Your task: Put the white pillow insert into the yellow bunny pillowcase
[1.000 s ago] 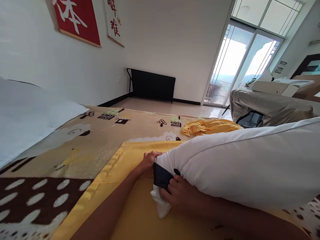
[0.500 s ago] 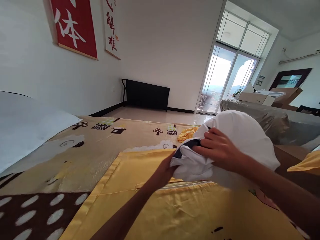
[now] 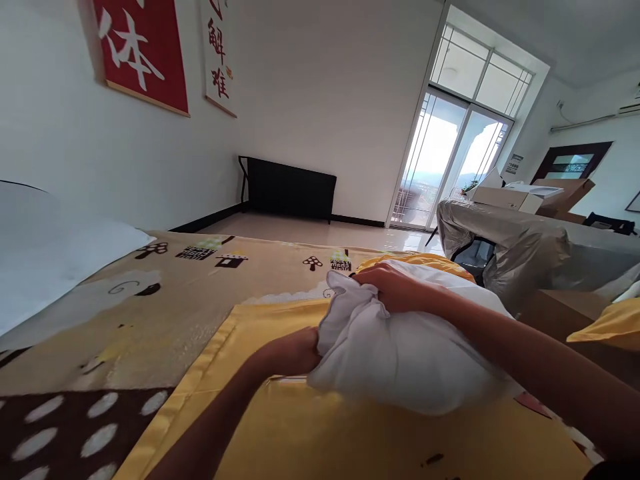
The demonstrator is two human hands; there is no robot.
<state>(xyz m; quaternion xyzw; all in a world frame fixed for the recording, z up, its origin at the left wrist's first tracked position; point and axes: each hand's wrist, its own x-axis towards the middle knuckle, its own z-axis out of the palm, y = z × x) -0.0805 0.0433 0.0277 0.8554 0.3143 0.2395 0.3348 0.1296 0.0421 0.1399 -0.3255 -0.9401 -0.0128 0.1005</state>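
- Head view: the right hand point(image 3: 393, 283) clenches the gathered end of a white pillow point(image 3: 400, 360), presumably because bunched fabric gives a firmer hold.
- The left hand point(image 3: 295, 350) meets the same end from the opposite side, perhaps to steady it; its fingers are hidden, so I cannot tell whether they grasp.
- The pillow lies bunched over a yellow cover point(image 3: 310, 433), whose flat spread probably gives it a smooth bed.
- Beyond the right hand, a crumpled yellow cloth point(image 3: 435, 261) rests on the patterned blanket point(image 3: 190, 297), seemingly set aside.
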